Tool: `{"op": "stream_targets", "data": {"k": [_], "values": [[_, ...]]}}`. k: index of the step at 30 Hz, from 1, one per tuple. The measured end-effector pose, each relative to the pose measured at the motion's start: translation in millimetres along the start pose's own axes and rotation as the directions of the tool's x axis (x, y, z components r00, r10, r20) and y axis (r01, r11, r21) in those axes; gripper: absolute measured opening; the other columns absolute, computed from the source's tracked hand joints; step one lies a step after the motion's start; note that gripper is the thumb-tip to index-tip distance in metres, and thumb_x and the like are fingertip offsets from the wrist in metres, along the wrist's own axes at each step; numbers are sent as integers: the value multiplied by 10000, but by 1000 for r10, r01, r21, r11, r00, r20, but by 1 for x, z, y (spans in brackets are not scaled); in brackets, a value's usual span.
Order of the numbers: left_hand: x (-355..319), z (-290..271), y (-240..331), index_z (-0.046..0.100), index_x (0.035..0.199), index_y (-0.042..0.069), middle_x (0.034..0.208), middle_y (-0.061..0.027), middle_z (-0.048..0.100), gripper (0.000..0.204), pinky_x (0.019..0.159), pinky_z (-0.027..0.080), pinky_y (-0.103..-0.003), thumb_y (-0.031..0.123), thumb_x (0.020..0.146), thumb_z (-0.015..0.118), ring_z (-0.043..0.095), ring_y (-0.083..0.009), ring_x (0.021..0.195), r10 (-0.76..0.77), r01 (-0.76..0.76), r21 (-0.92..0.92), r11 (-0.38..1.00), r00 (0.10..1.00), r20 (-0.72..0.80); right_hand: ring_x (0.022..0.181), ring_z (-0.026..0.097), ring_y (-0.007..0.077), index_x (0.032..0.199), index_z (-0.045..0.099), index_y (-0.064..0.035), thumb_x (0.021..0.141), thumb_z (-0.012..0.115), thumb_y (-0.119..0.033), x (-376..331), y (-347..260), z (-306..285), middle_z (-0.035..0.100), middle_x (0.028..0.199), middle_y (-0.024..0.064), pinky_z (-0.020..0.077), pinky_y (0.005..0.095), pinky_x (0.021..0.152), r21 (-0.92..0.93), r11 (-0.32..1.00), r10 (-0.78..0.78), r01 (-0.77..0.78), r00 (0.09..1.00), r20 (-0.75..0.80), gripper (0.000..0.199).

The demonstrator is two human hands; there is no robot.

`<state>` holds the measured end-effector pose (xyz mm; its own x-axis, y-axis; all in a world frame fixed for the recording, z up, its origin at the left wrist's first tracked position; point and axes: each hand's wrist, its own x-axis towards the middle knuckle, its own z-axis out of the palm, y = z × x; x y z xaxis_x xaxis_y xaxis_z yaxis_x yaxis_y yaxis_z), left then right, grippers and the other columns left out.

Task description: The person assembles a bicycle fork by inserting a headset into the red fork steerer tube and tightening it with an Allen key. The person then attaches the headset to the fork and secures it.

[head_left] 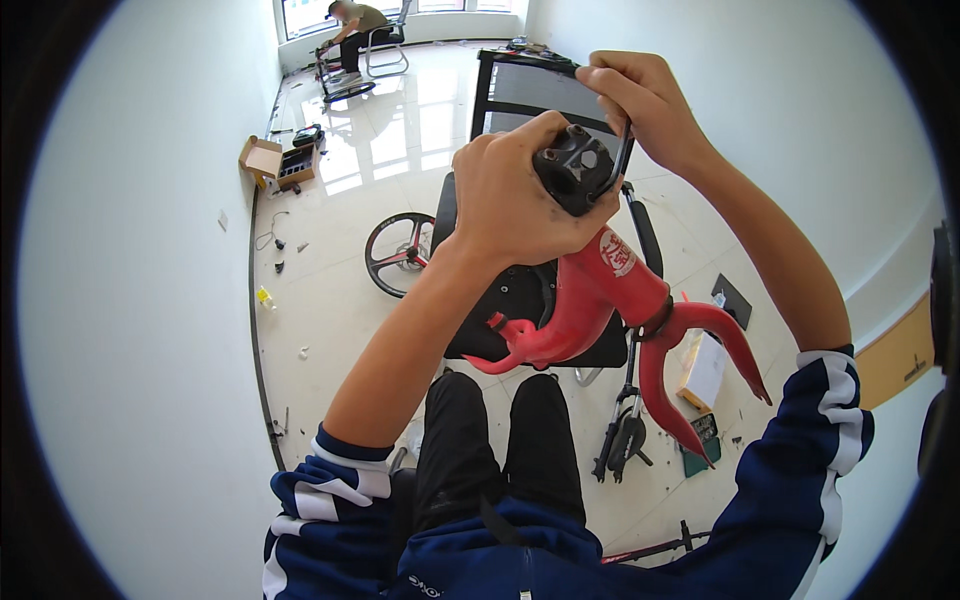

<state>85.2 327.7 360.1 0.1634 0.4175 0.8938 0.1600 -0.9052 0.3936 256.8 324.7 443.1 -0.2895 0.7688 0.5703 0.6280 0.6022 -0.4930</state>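
Observation:
A red bicycle frame (585,310) with a red fork (652,375) is held up in front of me, over a black chair. At its top sits a black handlebar stem (580,165) with bolt holes in its face. My left hand (500,195) is closed around this stem, the thumb side hidden behind it. My right hand (645,100) is closed on a black hex key (624,150). The key's lower end reaches the right side of the stem; whether it sits in a bolt I cannot tell.
A black-rimmed wheel (371,272) is left of the chair (500,310). A black suspension fork (625,440) stands lower right, near a white box (703,370). An opened cardboard box (262,158) lies by the left wall. A person (360,28) sits far off with a bicycle.

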Motion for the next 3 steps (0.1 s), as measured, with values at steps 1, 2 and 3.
{"op": "stream_targets", "data": {"k": [1, 2, 3], "values": [[0, 2, 0, 623, 778, 64, 616, -49, 649, 397, 525, 496, -306, 372, 600, 800, 638, -247, 514, 8, -8, 6, 1000, 1000, -3, 437, 327, 9, 696, 481, -100, 968, 523, -260, 0, -5, 0, 367, 524, -68, 319, 194, 446, 104, 991, 86, -88, 996, 26, 318], [1, 2, 0, 627, 781, 64, 619, -50, 651, 395, 526, 497, -305, 371, 603, 799, 641, -245, 518, 16, -16, 19, 1000, 1000, -8, 437, 331, 21, 699, 483, -96, 969, 516, -254, 3, -11, 1, 359, 519, -60, 325, 200, 445, 137, 981, 132, -137, 990, 42, 315], [1, 3, -1, 630, 785, 64, 622, -51, 653, 394, 526, 498, -304, 371, 605, 798, 645, -244, 522, 25, -24, 32, 999, 1000, -12, 437, 335, 32, 702, 485, -91, 971, 508, -248, 7, -16, 1, 352, 514, -53, 330, 207, 444, 168, 968, 178, -186, 982, 60, 312]]}}
